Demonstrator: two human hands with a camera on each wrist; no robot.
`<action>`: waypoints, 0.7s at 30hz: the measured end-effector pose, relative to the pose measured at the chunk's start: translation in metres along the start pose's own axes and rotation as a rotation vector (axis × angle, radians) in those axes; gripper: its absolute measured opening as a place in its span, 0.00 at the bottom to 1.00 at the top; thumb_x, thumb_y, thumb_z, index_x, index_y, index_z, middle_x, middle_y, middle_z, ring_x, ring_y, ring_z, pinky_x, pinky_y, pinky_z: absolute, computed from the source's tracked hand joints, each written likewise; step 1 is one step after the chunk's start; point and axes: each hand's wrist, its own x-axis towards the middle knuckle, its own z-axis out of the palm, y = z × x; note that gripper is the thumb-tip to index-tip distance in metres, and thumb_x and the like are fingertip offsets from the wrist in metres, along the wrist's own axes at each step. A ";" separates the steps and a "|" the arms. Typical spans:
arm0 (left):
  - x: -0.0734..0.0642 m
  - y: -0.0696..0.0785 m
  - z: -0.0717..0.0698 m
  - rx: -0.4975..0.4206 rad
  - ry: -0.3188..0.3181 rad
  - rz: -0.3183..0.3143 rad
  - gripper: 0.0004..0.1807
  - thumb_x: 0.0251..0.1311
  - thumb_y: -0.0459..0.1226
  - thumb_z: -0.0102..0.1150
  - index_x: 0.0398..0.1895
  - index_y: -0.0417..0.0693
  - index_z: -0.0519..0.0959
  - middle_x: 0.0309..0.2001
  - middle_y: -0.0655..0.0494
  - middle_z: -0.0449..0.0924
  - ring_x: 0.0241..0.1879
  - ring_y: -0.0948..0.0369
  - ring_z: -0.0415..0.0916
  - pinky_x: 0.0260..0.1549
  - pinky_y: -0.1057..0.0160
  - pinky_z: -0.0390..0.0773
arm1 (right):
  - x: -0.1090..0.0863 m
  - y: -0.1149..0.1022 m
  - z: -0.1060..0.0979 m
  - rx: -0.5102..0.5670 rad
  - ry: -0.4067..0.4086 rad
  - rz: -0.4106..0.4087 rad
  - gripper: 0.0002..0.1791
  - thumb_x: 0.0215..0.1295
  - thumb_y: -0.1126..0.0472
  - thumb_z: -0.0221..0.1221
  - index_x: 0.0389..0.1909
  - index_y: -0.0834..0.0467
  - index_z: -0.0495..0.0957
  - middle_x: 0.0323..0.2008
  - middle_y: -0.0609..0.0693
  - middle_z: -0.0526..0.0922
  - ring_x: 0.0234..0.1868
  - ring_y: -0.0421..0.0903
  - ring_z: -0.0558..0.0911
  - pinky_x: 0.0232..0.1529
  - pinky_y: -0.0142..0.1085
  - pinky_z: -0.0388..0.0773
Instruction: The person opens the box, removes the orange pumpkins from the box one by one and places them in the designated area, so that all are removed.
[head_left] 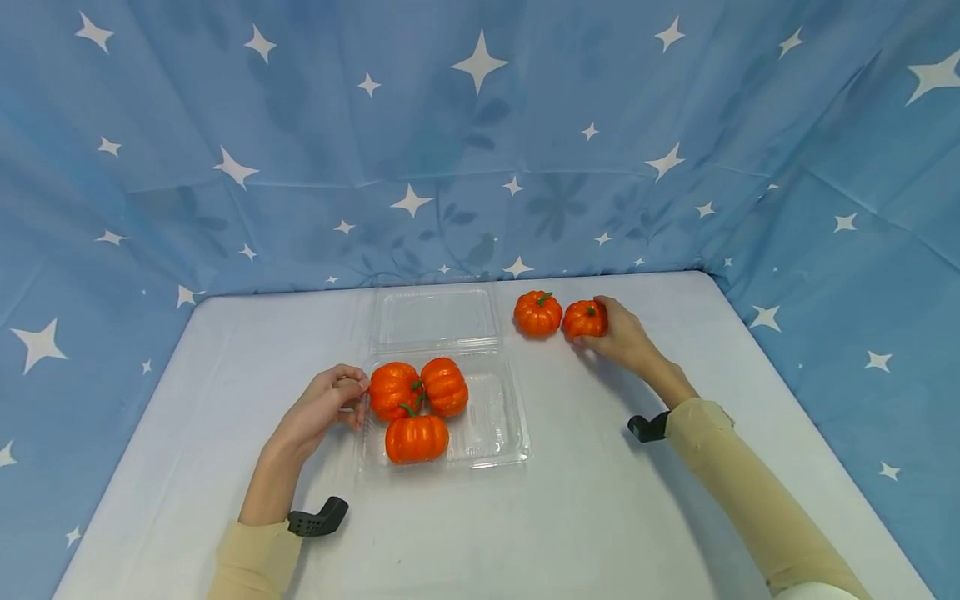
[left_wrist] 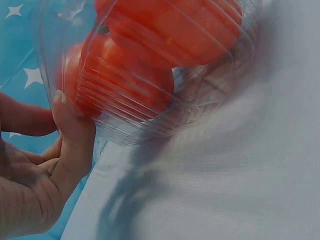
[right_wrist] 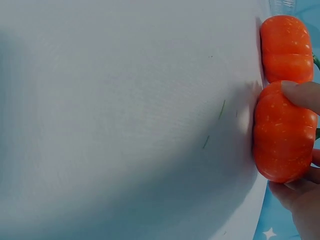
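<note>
A clear plastic clamshell box (head_left: 491,412) lies with its lid (head_left: 435,319) folded back. Three small orange pumpkins sit in its left part: one at the left (head_left: 393,391), one at upper right (head_left: 445,387), one in front (head_left: 416,439). My left hand (head_left: 327,402) pinches the box's left rim between thumb and finger, the thumb (left_wrist: 72,130) against the clear wall. On the table right of the lid, my right hand (head_left: 621,333) grips another orange pumpkin (right_wrist: 284,137), fingers curled round its side. Right beside that one stands one more pumpkin (head_left: 537,314), its green stem showing.
The white table (head_left: 585,517) ends at a blue star-patterned curtain (head_left: 555,208) behind and at both sides. Black wrist cameras are strapped on the left wrist (head_left: 318,518) and the right wrist (head_left: 648,427). Small green bits (right_wrist: 222,109) lie on the white cloth.
</note>
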 end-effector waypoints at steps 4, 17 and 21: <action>0.001 0.000 0.000 0.004 -0.003 0.000 0.14 0.76 0.32 0.44 0.55 0.29 0.64 0.29 0.51 0.73 0.23 0.61 0.73 0.24 0.64 0.81 | 0.001 0.000 0.000 0.003 -0.004 0.002 0.48 0.65 0.57 0.69 0.76 0.71 0.52 0.73 0.73 0.62 0.73 0.70 0.64 0.72 0.64 0.63; 0.000 -0.001 0.001 0.004 0.006 -0.001 0.14 0.76 0.32 0.45 0.55 0.28 0.64 0.29 0.51 0.73 0.22 0.61 0.73 0.23 0.65 0.81 | 0.002 0.000 0.003 -0.018 -0.035 0.026 0.54 0.64 0.56 0.71 0.78 0.70 0.47 0.75 0.73 0.58 0.74 0.71 0.62 0.73 0.63 0.62; 0.000 -0.001 0.001 0.002 0.004 0.003 0.13 0.75 0.32 0.44 0.54 0.29 0.64 0.29 0.51 0.73 0.22 0.61 0.73 0.23 0.65 0.81 | 0.003 0.001 0.004 -0.016 -0.012 0.011 0.54 0.61 0.58 0.73 0.78 0.70 0.48 0.75 0.72 0.59 0.74 0.71 0.63 0.73 0.63 0.61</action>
